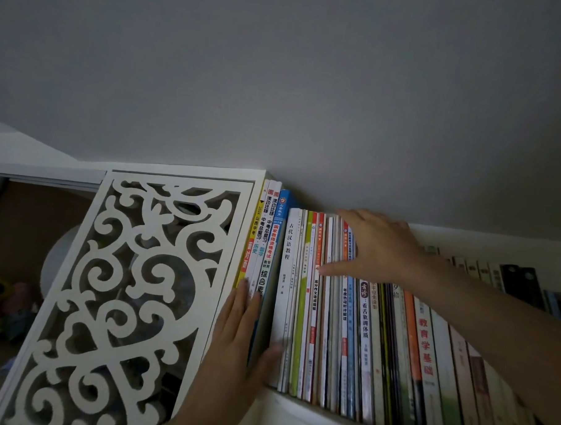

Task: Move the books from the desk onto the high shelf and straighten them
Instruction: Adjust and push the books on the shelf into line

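Fingers (346,215) top books (332,311) filling shelf (296,405).

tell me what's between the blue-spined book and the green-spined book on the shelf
In the head view, a white book with black vertical characters and a few thin pale spines stand between the blue-spined book and the green-spined book.

The left hand (238,335) reaches up from below, fingers straight and together, thumb spread to the right. The right hand (377,245) comes in from the right, forearm extended, fingers spread, thumb pointing left.
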Demonstrator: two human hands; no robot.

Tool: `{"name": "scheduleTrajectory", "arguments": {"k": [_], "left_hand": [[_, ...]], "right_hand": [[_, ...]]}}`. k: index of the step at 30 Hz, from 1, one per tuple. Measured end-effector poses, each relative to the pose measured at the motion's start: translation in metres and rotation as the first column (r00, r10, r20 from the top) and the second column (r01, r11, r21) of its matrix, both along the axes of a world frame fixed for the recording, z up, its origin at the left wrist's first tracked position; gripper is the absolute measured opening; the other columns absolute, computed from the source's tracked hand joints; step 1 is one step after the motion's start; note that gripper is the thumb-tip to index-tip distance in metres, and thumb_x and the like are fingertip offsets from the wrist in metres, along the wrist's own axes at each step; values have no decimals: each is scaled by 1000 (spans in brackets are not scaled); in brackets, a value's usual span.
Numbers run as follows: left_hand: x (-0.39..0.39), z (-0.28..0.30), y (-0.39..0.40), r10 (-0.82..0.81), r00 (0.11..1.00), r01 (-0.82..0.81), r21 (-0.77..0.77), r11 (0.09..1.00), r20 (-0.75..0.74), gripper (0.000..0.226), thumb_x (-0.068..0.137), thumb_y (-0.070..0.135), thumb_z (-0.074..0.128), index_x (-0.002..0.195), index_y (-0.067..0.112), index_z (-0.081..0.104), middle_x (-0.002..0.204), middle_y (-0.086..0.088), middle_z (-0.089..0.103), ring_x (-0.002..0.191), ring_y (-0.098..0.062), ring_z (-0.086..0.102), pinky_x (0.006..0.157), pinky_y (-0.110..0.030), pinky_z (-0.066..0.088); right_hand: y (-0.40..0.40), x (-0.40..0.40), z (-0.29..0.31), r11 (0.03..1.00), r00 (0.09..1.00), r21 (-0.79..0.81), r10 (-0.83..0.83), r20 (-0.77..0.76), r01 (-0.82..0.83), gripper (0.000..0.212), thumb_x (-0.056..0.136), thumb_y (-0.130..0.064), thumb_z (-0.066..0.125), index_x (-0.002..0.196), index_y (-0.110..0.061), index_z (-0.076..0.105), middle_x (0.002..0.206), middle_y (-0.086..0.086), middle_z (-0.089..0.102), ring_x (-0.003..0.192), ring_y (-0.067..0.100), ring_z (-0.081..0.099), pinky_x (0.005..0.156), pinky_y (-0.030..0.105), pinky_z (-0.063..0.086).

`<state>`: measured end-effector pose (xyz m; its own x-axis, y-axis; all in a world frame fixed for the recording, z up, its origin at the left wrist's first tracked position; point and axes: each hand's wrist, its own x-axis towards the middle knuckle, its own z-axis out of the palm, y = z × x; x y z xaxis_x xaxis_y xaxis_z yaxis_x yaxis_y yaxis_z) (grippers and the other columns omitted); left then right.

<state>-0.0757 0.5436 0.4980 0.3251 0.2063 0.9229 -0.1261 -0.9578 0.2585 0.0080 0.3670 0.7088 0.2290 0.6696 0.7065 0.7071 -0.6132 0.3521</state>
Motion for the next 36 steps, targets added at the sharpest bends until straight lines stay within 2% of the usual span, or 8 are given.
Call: {"name": "scheduleTrajectory", "arguments": {"k": [5, 9, 14, 21, 24, 27, 30, 36], "left_hand": [[20, -9, 2, 99, 995, -101, 85, 991, 25, 76, 89, 74, 27, 153, 38, 6, 161, 1, -19, 148, -19, -17, 113, -47, 3], [20, -10, 9, 86, 995, -91, 143, 986, 39, 81, 86, 76, 33, 151, 42, -1, 160, -3, -20, 147, -22, -19, 112, -49, 3], [17, -11, 11, 32, 999, -35, 191, 981, 18, 93, 81, 67, 49, 150, 40, -7, 157, -1, -30, 145, -23, -26, 113, -48, 3], [15, -9, 5, 20, 1000, -17, 121, 993, -24, 84, 85, 77, 29, 151, 40, -8, 155, 0, -33, 144, -22, -28, 116, -60, 11], [17, -1, -30, 213, 971, -217, -30, 976, -110, 109, 60, 99, 7, 144, 38, -26, 146, 0, -49, 136, -22, -43, 118, -51, -8], [29, 2, -46, 278, 951, -291, -91, 952, -136, 134, 50, 105, 22, 153, 25, -7, 156, -14, -29, 143, -34, -28, 113, -55, -7], [38, -3, -34, 251, 961, -259, -60, 964, -116, 128, 58, 100, 31, 154, 16, 13, 160, -19, -10, 146, -39, -11, 111, -62, 6], [36, -8, -24, 279, 956, -281, 0, 960, -88, 114, 65, 91, 32, 153, 29, -5, 158, -10, -26, 146, -33, -19, 111, -58, 5]], "right_hand": [[-12, 7, -10, 1000, 1000, -21, 20, -2, -20, 126, 54, -83, 66, 151, -31, 5, 154, -7, 32, 138, 17, 35, 114, 51, 25], [-20, 7, -9, 987, 999, -158, -20, -47, 12, 151, 43, -77, 78, 149, -30, -18, 161, -8, 11, 146, 15, 17, 117, 48, 13], [-16, 8, -12, 994, 999, -106, 11, -34, -15, 151, 38, -75, 80, 151, -30, -11, 159, -8, 20, 144, 15, 23, 116, 47, 15], [-17, 6, -14, 996, 999, -93, 11, -34, -14, 152, 39, -74, 80, 151, -31, -13, 160, -8, 18, 145, 16, 21, 116, 46, 13], [-23, 2, -13, 993, 999, -114, -8, -37, 3, 152, 41, -74, 80, 150, -28, -16, 161, -7, 14, 146, 16, 17, 117, 48, 10], [-32, -2, -13, 989, 999, -138, -53, -12, 51, 150, 41, -75, 79, 150, -30, -13, 161, -9, 8, 148, 15, 9, 115, 62, 0], [-35, -3, -19, 991, 998, -115, -62, 17, 64, 144, 46, -70, 81, 150, -30, -10, 161, -9, 10, 148, 15, 10, 114, 65, -2], [-31, 0, -29, 995, 994, -42, -91, 60, 94, 145, 48, -73, 77, 153, -25, -10, 161, -6, 10, 148, 16, 11, 113, 66, -7]]}}
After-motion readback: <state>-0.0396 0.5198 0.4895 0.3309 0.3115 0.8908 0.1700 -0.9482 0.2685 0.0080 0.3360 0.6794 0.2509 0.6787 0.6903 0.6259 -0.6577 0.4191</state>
